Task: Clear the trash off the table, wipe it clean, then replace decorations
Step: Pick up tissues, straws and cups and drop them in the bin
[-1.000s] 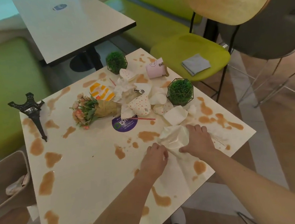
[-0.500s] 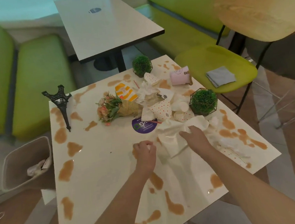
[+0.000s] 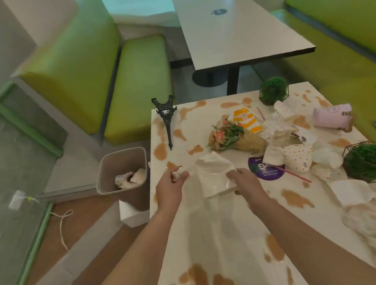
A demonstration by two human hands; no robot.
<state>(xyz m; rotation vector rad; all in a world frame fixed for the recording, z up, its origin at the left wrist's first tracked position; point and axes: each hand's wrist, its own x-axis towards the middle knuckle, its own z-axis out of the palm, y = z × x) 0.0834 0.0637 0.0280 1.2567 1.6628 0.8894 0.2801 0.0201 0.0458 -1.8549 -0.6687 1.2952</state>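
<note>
Holding a large white napkin (image 3: 216,176) above the worktop (image 3: 224,230), the right hand (image 3: 246,183) has its fingers curled round the napkin's right edge, thumb on top. The left hand (image 3: 171,187) hangs near the worktop's left edge, its fingers pinching a small crumpled scrap of paper (image 3: 175,174); the two hands are apart, with the napkin between them.

Just off the left edge of the worktop stands a beige bin (image 3: 107,172) on the floor, with crumpled white paper inside.

The worktop is white and spotted with brown spills (image 3: 296,198). Near its far left corner lies a black Eiffel Tower model (image 3: 166,119) on its side, base toward the far edge. A small bouquet (image 3: 229,136) in tan wrapping lies toward the middle, and beside it an orange-and-white striped paper (image 3: 246,120). Right of the bouquet sits a heap of crumpled napkins and polka-dot paper cups (image 3: 297,155), with a red straw (image 3: 292,174) lying across a purple round sticker (image 3: 264,169). A pink cup (image 3: 331,116) lies on its side near the far right. Two green ball plants in wire frames stand on the worktop: one (image 3: 273,90) at the far edge, the other (image 3: 370,162) at the right. Another flat napkin (image 3: 350,191) lies just in front of the nearer plant.
</note>
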